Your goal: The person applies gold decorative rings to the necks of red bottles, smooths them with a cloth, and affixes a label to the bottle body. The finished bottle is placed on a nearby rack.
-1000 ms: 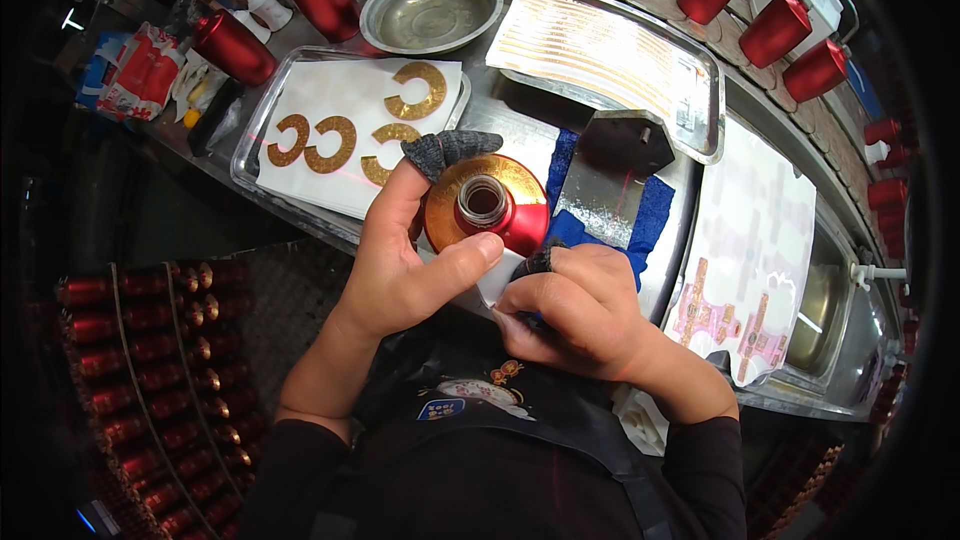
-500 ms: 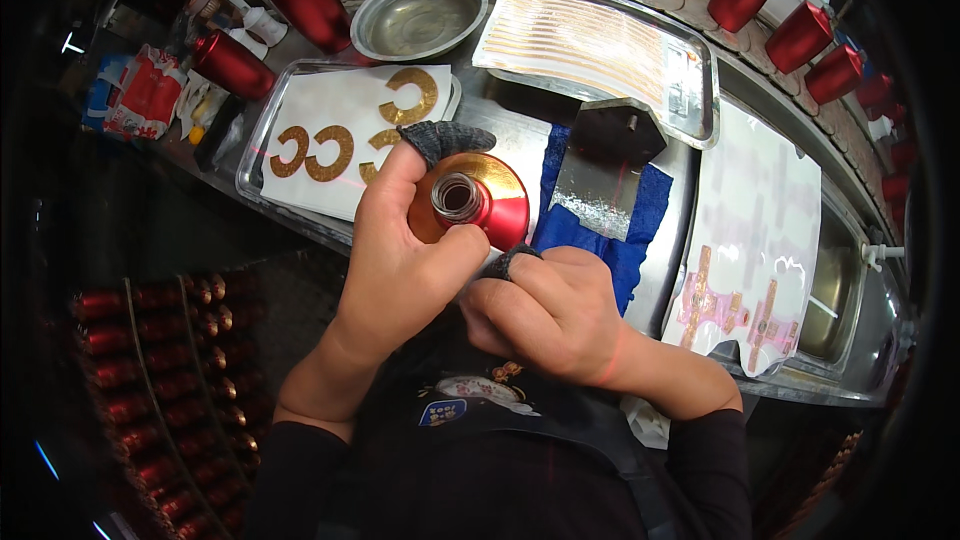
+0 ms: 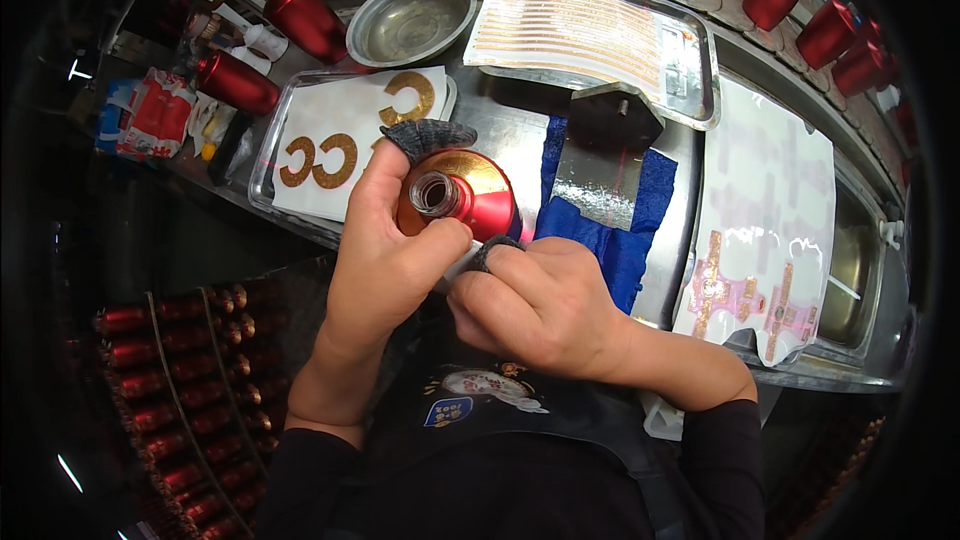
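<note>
Bottle in grip: the red bottle (image 3: 495, 212) leans within the left hand (image 3: 378, 265), its open neck (image 3: 436, 196) turned up and a gold band (image 3: 482, 172) around its shoulder.
Left hold: fingers and thumb closed around the bottle, the index finger in a dark finger cover (image 3: 432, 139) along the band's far edge; probably this steadies the shoulder while leaving the neck free.
Right fingers: the right hand (image 3: 545, 302) curls close against the bottle's near side, with a white scrap (image 3: 466, 262) at its edge; whether it pinches the scrap, I cannot tell.
Black stand: just beyond and right of the grip, the stand (image 3: 618, 120) sits by blue cloth (image 3: 655, 205), perhaps laid there as padding.
Gold C-shapes: left of the grip, the C-shapes (image 3: 335, 162) lie flat on white sheets in a tray (image 3: 262, 168), apparently within easy reach.
Pale printed sheets: farther right of the grip (image 3: 765, 175).
Basin: well beyond the grip, a steel basin (image 3: 412, 22), beside a tray of striped sheets (image 3: 565, 35).
</note>
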Demonstrator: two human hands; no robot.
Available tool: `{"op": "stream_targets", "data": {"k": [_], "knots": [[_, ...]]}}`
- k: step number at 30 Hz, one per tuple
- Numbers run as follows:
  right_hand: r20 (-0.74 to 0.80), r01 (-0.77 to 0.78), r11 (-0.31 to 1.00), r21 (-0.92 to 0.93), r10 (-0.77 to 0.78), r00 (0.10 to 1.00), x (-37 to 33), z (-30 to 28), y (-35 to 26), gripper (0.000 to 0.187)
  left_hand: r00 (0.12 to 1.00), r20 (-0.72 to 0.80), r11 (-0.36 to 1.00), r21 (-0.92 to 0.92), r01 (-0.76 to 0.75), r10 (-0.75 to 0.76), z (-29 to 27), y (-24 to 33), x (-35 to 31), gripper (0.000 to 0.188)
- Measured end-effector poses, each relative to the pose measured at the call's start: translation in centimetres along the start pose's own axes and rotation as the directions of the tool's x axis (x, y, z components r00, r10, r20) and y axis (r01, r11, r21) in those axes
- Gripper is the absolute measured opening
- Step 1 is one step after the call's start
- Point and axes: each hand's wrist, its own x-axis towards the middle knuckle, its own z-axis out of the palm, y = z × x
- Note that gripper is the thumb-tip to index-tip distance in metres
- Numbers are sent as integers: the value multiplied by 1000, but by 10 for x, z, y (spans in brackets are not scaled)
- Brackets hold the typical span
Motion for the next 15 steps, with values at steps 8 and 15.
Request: {"op": "stream_targets", "data": {"k": [8,15], "knots": [[-14,7,999,49,-7,1000,-1,1,0,22,999,-19,998,42,40,-39,2,-2,1,45],[-9,2,999,47,-1,1000,-1,1,1,22,999,15,995,96,-34,32,-3,3,4,47]]}}
